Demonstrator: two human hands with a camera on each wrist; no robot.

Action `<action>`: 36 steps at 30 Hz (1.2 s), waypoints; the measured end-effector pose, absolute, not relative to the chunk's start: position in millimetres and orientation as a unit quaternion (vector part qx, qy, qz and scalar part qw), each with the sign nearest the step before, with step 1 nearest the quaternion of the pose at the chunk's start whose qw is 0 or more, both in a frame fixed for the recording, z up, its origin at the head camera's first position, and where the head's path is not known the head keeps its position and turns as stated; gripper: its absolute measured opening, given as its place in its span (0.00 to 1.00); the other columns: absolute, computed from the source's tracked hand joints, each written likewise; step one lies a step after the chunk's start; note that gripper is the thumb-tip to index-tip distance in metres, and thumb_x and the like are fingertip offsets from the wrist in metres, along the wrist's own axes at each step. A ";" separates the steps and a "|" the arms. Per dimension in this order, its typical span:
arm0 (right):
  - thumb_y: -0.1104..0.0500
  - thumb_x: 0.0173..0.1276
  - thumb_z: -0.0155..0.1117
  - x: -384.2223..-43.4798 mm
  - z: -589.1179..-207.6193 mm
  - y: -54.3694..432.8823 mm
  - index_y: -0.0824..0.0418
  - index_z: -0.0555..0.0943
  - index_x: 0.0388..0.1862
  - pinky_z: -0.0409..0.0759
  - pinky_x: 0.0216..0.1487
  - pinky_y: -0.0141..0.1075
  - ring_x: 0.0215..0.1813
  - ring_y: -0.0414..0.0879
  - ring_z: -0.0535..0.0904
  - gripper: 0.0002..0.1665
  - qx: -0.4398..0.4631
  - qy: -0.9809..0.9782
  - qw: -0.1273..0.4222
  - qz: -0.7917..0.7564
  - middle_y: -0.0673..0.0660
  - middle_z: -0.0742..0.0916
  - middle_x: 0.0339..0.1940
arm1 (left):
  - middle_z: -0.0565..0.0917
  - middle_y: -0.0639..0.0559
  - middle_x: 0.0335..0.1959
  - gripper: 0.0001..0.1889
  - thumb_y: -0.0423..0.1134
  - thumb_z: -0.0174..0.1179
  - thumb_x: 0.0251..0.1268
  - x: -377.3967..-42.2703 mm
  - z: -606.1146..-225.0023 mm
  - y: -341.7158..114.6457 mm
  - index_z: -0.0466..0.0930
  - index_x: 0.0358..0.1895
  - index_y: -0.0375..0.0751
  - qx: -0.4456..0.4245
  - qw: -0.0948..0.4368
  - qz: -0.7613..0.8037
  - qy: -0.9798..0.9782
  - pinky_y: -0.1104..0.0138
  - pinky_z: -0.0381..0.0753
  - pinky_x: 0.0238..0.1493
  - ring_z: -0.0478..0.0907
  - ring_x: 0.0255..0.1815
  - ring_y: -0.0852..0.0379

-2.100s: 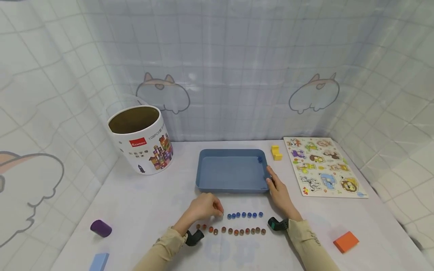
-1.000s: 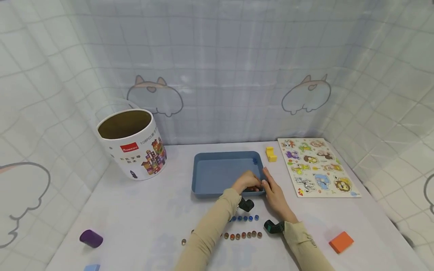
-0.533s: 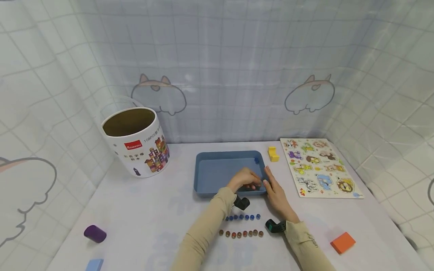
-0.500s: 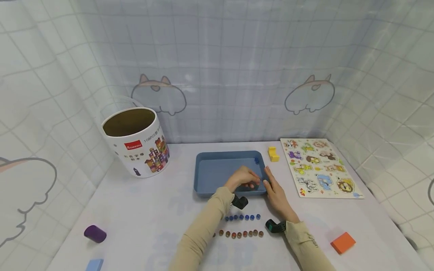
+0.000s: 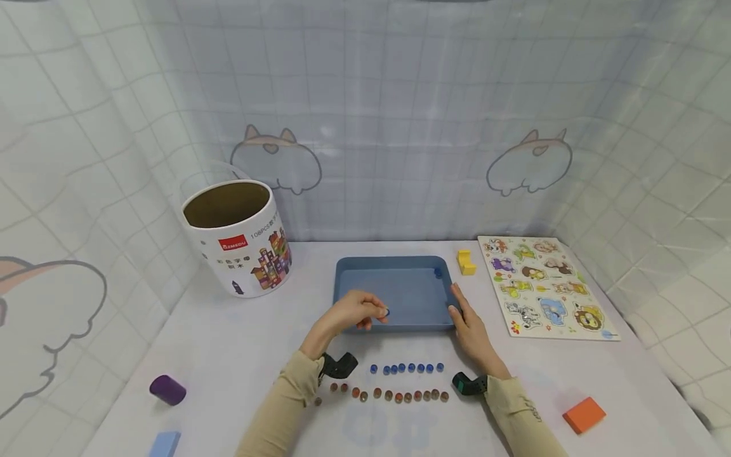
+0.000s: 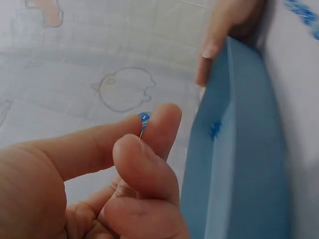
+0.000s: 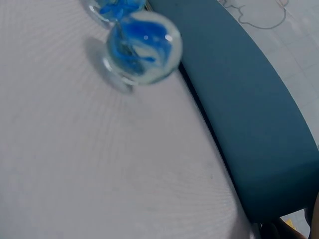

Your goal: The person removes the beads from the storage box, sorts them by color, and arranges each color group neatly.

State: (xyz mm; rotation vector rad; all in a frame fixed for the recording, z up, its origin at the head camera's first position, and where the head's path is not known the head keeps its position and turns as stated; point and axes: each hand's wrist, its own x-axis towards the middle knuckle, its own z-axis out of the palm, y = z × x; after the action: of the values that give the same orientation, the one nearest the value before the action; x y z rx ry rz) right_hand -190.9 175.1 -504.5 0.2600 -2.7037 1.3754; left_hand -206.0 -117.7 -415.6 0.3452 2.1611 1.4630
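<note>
My left hand is over the near left part of the blue tray, pinching a blue-streaked glass marble between fingertips. Along the tray's right side lies my right hand, fingers straight against the wall and thumb at the rim. A few blue marbles sit in the tray's far right corner. In front of the tray, several blue marbles form a row on the table, seen close up as a clear marble in the right wrist view. Nearer still runs a row of brownish-red marbles.
A white printed bucket stands at the back left. Right of the tray are a yellow block and an animal puzzle board. An orange block lies front right; a purple cylinder and light-blue block lie front left.
My left hand went from the blue row's left end to the tray's near right corner, then back left with a blue marble. Another marble now sits at that row end. The right hand stayed put.
</note>
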 end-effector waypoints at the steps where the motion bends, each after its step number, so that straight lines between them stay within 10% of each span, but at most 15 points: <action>1: 0.50 0.81 0.40 -190.9 -504.3 175.9 0.56 0.52 0.79 0.50 0.76 0.54 0.80 0.59 0.50 0.32 0.085 -0.888 0.048 0.449 0.58 0.56 0.80 | 0.88 0.43 0.36 0.14 0.39 0.59 0.68 -200.7 -416.7 -123.8 0.82 0.49 0.33 0.124 0.251 0.534 0.798 0.66 0.69 0.23 0.70 0.18 0.58; 24: 0.51 0.78 0.48 -191.8 -502.8 176.0 0.56 0.51 0.79 0.47 0.78 0.54 0.80 0.59 0.48 0.36 0.074 -0.882 0.038 0.464 0.59 0.55 0.80 | 0.83 0.59 0.20 0.03 0.38 0.73 0.50 -155.8 -452.8 -144.7 0.88 0.24 0.48 0.146 0.213 0.353 0.899 0.69 0.70 0.22 0.72 0.20 0.62; 36: 0.50 0.78 0.49 -189.7 -503.9 172.3 0.56 0.50 0.79 0.46 0.78 0.54 0.80 0.59 0.47 0.37 0.073 -0.877 0.033 0.473 0.58 0.54 0.81 | 0.87 0.51 0.23 0.09 0.43 0.63 0.66 -177.2 -421.4 -117.9 0.88 0.41 0.42 0.170 0.223 0.426 0.860 0.71 0.64 0.18 0.71 0.15 0.57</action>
State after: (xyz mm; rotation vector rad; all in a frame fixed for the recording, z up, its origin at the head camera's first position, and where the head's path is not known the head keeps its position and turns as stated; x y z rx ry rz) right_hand -189.7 172.3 -503.9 0.2247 -2.7002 1.4553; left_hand -177.2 -117.9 -421.4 0.4691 2.3755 1.1760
